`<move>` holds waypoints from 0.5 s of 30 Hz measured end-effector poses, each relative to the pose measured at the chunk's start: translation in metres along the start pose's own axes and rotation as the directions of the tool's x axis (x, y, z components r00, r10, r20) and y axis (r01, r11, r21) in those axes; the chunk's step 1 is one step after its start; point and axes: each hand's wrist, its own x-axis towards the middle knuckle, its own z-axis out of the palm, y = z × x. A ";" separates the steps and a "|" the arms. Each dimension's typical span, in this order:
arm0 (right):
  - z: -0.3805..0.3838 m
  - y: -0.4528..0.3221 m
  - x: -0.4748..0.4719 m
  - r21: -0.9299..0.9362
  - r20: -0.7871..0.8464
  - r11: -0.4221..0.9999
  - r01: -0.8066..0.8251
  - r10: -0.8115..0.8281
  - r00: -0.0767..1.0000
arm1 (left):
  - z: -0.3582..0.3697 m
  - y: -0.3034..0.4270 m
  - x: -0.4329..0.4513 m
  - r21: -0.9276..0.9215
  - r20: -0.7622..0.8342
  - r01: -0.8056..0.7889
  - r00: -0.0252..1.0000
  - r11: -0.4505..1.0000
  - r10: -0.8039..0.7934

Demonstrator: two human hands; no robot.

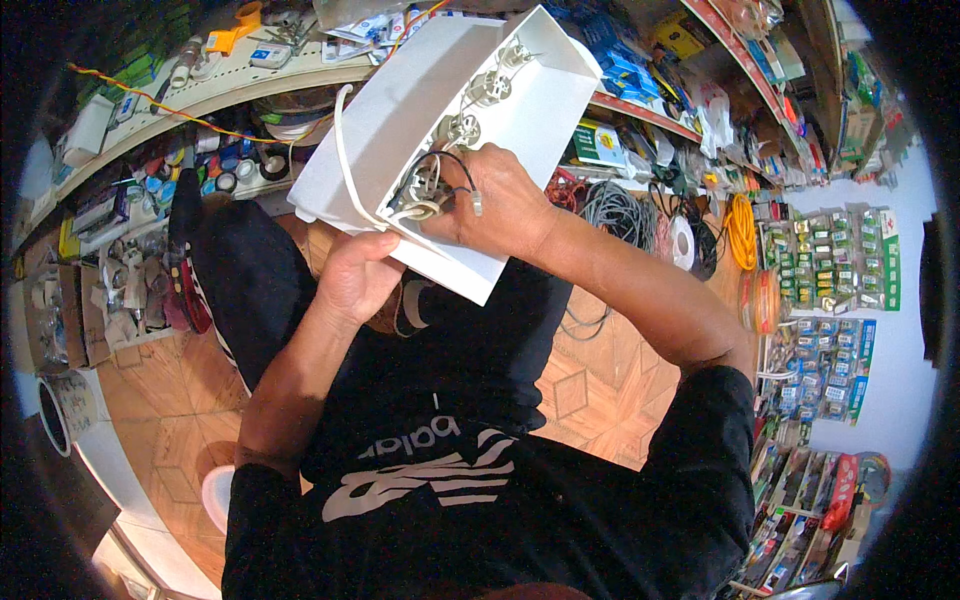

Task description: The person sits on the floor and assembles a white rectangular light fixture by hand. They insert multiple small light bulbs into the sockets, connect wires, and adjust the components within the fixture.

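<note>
Above my lap, a white open-sided housing (540, 90) is tilted, its long flat panel (420, 67) facing up. Several round lampholder-like fittings (491, 88), joined by thin wires, run in a row along it. My left hand (360, 274) grips the housing's near edge, thumb on top. Inside, my right hand (499, 195) has its fingers curled in by the nearest fitting (424, 187); its fingertips are partly hidden, so what they pinch is unclear. A black wire (454, 155) loops over that hand to a small clear connector (476, 202). A white cable (346, 150) arches out over the panel.
A shelf (300, 79) crowded with small goods crosses ahead; a red-and-yellow twisted wire (180, 112) hangs over it. Coiled grey cable (619, 214) and a yellow coil (741, 232) are at right, near hanging blister packs (825, 255). Tiled floor (600, 382) lies below.
</note>
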 end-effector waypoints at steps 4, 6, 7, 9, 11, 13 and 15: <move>0.002 0.005 -0.003 0.106 -0.061 0.994 0.018 -0.012 0.998 | -0.003 -0.001 0.001 -0.045 0.028 -0.009 1.000 0.999 0.010; 0.004 0.006 -0.004 0.138 -0.058 0.990 0.013 -0.005 0.998 | -0.004 0.001 0.000 -0.047 0.014 0.015 1.000 0.999 -0.015; 0.004 0.007 -0.004 0.138 -0.038 0.990 -0.002 0.007 0.999 | -0.004 0.002 0.000 -0.049 0.008 0.028 1.000 0.998 -0.027; 0.004 0.008 -0.004 0.131 -0.029 0.991 -0.004 0.008 1.000 | 0.002 0.001 0.000 -0.013 -0.022 -0.020 1.000 1.000 0.020; 0.005 0.009 -0.004 0.119 -0.052 0.993 0.020 -0.014 0.999 | 0.004 -0.001 0.000 0.000 -0.028 -0.040 0.999 0.999 0.040; 0.002 0.006 -0.001 0.086 -0.069 0.995 0.055 -0.049 0.996 | 0.004 -0.003 0.000 -0.013 -0.010 -0.026 1.000 1.000 0.026; 0.002 0.004 0.003 0.058 -0.079 0.995 0.078 -0.073 0.994 | 0.008 -0.005 0.000 -0.007 -0.010 -0.050 0.999 0.999 0.050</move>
